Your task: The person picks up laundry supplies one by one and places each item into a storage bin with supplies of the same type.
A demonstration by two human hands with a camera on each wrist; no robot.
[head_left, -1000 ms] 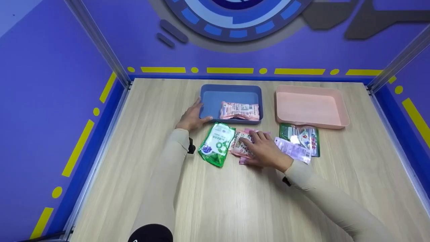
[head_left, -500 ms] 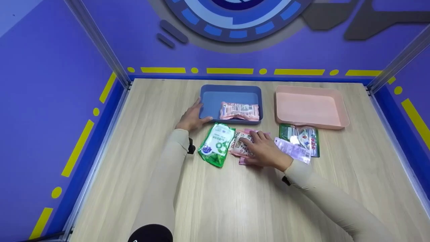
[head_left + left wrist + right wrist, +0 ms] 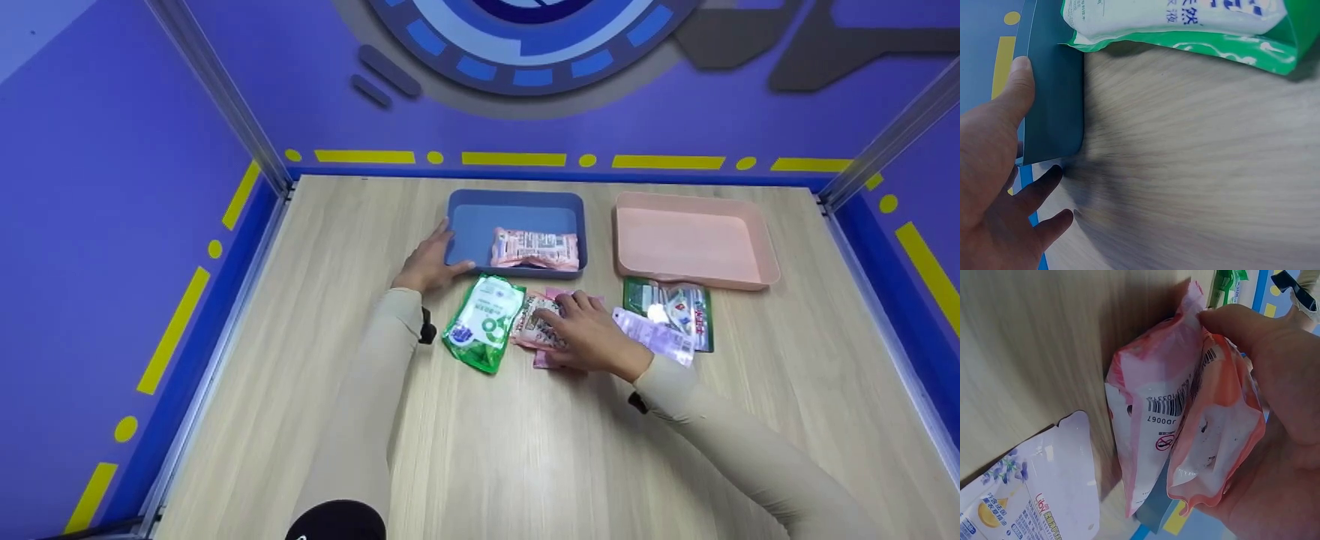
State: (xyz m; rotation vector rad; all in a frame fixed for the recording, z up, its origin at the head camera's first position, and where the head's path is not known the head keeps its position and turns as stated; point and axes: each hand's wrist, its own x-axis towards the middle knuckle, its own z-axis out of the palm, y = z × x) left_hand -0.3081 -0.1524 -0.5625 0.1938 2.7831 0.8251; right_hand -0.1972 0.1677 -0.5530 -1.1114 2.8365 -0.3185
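Observation:
At the near left corner of the blue tray (image 3: 517, 199), my left hand (image 3: 429, 262) rests its thumb on the front rim. Its other fingers lie spread along the tray's outer side, as the left wrist view confirms. My right hand (image 3: 592, 334) grips a pink-orange printed packet (image 3: 1213, 439), thumb on one side and fingers on the other, the fingers partly hidden. Beneath it is a second pink packet (image 3: 1154, 388) with a barcode, close against the gripped one. A green and white refill pouch (image 3: 484, 322) lies to the left, touching the tray front.
Another pink packet (image 3: 536, 249) lies in the blue tray. To its right stands a pink tray (image 3: 690, 232). In front of that, a lavender pouch (image 3: 654, 341) overlaps a green-edged clear pouch (image 3: 682, 304). Purple walls (image 3: 112, 187) enclose the table's back and sides.
The right fingers have drawn in slightly and the gripped packet looks more bunched. The left hand and both trays stay where they were.

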